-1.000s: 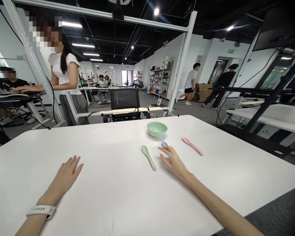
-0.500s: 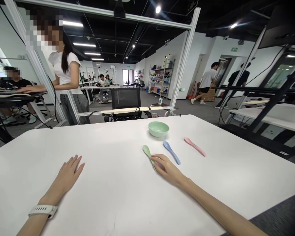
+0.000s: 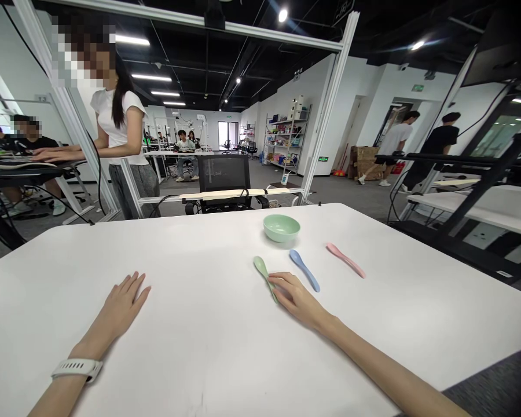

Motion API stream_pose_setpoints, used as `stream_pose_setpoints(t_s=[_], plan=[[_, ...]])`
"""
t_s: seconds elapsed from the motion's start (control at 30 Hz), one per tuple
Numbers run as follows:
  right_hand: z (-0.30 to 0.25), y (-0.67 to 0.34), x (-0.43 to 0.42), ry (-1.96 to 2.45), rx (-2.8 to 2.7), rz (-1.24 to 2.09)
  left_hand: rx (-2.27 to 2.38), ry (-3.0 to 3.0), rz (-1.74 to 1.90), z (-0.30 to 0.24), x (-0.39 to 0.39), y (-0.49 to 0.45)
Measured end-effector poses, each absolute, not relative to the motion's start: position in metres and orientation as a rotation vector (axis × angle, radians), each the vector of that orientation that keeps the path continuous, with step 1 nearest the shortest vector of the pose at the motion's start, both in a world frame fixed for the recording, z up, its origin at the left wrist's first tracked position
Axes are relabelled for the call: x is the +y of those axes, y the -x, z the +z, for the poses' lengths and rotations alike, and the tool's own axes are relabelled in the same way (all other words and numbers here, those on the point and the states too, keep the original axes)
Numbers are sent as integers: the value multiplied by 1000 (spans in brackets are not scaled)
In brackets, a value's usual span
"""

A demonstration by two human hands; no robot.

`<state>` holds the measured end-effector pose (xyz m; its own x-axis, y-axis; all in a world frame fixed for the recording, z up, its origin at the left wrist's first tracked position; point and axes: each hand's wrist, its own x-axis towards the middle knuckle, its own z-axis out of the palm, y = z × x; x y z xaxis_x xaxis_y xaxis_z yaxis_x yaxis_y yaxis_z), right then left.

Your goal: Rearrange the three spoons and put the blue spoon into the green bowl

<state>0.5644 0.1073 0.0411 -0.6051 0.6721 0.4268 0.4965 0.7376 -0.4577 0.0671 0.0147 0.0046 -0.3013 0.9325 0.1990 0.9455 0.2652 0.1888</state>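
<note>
My left hand (image 3: 124, 304) lies flat on the white table (image 3: 191, 336), palm down with its fingers stretched out, and holds nothing. A pale band is around that wrist. My right hand (image 3: 295, 296) is at the handle of a green spoon (image 3: 261, 266), its thumb and fingers curled against it; the spoon lies on the table, part of the handle hidden by the fingers. Just right of this hand is a blue spoon (image 3: 304, 270), and farther right a pink spoon (image 3: 345, 259). Behind the spoons stands a green bowl (image 3: 281, 229), upright.
A metal frame (image 3: 330, 110) rises beyond the table's far edge, with a black mesh chair (image 3: 224, 172) behind it. A person in a white top (image 3: 120, 124) stands at the left by another desk. Two people walk at the back right, near cardboard boxes (image 3: 365, 162).
Both hands, the spoons and the bowl keep their places on the table. The view has shifted very slightly. At the back right, the two walking people have moved farther right.
</note>
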Motion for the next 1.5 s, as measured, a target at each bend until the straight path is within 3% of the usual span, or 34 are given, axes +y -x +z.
stream_pose_setpoints(t_s=[1.5], plan=[[38,-565,107,890,-2353,370,-2494,1832,-398,11,12,-72]])
